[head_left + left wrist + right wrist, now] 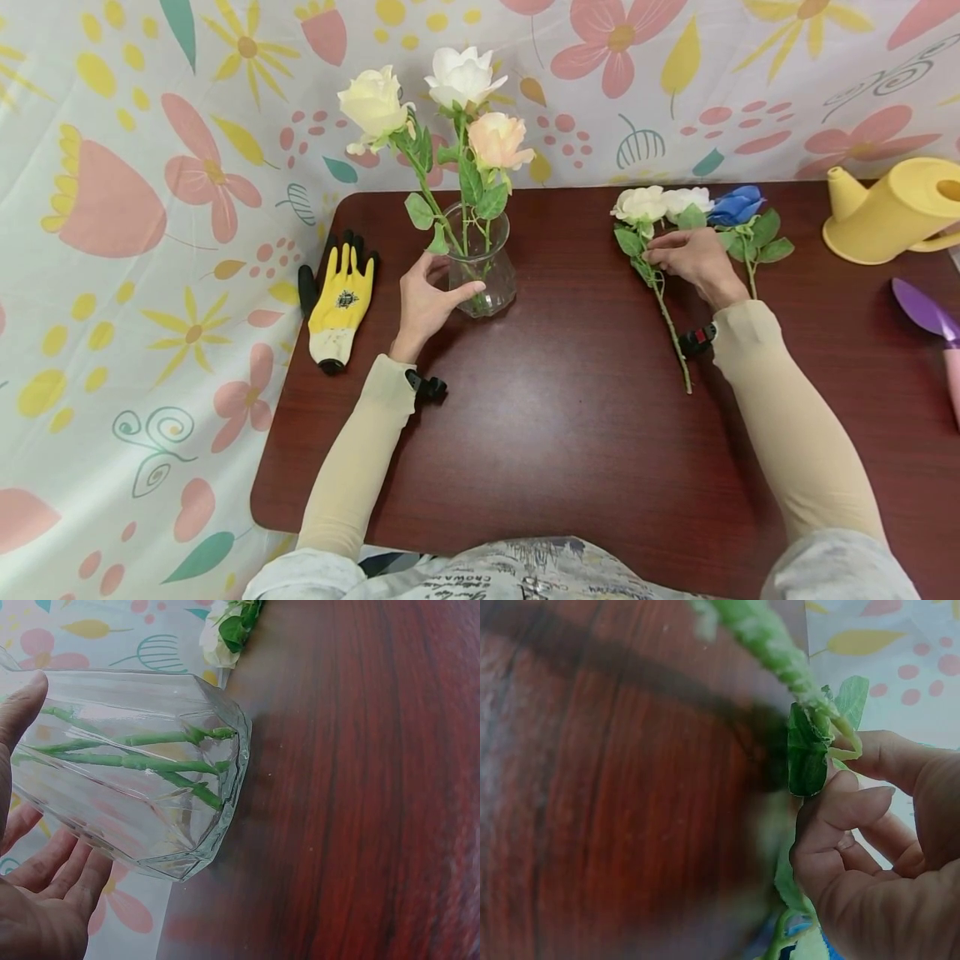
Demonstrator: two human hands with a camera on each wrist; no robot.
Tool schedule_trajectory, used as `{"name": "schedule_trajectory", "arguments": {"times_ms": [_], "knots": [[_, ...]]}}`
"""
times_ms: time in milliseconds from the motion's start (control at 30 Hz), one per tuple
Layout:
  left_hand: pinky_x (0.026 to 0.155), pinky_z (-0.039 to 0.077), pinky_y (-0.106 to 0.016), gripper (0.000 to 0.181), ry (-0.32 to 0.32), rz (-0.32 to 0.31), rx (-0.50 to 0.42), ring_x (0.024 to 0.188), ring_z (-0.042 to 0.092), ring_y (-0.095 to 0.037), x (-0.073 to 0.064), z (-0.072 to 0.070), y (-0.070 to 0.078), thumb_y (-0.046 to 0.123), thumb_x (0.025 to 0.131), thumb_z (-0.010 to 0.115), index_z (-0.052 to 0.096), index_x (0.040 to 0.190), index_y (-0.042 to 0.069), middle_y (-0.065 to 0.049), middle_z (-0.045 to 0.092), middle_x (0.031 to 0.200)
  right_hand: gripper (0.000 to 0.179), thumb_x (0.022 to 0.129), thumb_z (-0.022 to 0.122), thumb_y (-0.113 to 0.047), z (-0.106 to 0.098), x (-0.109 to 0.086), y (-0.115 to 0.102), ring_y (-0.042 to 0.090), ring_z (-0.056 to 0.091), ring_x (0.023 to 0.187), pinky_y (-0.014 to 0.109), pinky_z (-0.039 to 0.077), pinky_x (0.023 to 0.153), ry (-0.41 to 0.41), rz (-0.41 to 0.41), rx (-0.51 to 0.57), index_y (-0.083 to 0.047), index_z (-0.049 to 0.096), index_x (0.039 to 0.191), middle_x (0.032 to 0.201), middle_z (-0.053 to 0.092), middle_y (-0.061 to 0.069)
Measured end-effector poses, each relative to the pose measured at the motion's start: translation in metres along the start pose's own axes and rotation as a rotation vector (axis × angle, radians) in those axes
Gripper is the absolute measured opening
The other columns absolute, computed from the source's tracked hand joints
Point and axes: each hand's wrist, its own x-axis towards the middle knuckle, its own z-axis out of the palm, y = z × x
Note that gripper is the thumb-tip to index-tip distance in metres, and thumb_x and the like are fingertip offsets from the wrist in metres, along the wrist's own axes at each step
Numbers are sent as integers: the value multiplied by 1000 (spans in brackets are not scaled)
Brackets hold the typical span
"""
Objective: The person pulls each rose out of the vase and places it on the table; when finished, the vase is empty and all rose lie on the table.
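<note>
A clear faceted glass vase (491,287) stands at the back left of the table, and my left hand (427,302) holds its side, thumb across the front and fingers behind. In the vase are a pale yellow rose (372,104), a white rose (463,77) and a peach rose (498,142); the left wrist view shows their cut green stems (165,739) near the base. At the back right, my right hand (697,260) pinches a cream rose (639,205) by its stem, just below the bloom. That stem slants toward the front. Beside it lie another white rose (686,201) and a blue rose (737,206).
Yellow and black work gloves (343,296) lie left of the vase. A yellow watering can (888,212) stands at the back right, with a purple trowel (926,308) in front of it. A flower-print cloth (585,158) hangs behind the brown table (555,433).
</note>
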Motion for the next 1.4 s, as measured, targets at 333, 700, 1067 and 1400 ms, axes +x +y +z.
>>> {"name": "schedule_trajectory", "arguments": {"times_ms": [333, 700, 1067, 1400], "knots": [[116, 59, -47, 57, -4, -14, 15, 130, 72, -35, 0, 0, 0, 27, 82, 98, 71, 127, 7, -15, 73, 128, 44, 103, 77, -30, 1, -1, -6, 2, 65, 76, 20, 57, 71, 0, -19, -23, -2, 74, 136, 81, 69, -28], [115, 59, -48, 57, -2, -12, 12, 130, 72, -35, 1, 0, 1, 28, 81, 99, 72, 127, 8, -15, 73, 128, 38, 100, 81, -31, 2, -10, -17, 4, 64, 77, 19, 57, 69, 61, -63, 36, -7, 78, 130, 85, 68, -27], [115, 59, -47, 57, -2, -13, -1, 130, 72, -34, 0, -1, 0, 27, 81, 98, 71, 128, 8, -15, 73, 128, 31, 99, 82, -33, 9, -25, -44, -1, 64, 77, 16, 53, 68, 108, -117, 79, -15, 82, 123, 94, 75, -23], [115, 60, -48, 57, -3, -6, 0, 130, 72, -35, 0, -1, 0, 27, 82, 97, 72, 129, 8, -15, 74, 128, 23, 95, 84, -24, 30, -46, -79, -3, 63, 71, 14, 49, 62, 187, -274, 188, -15, 85, 117, 73, 72, -29]]}}
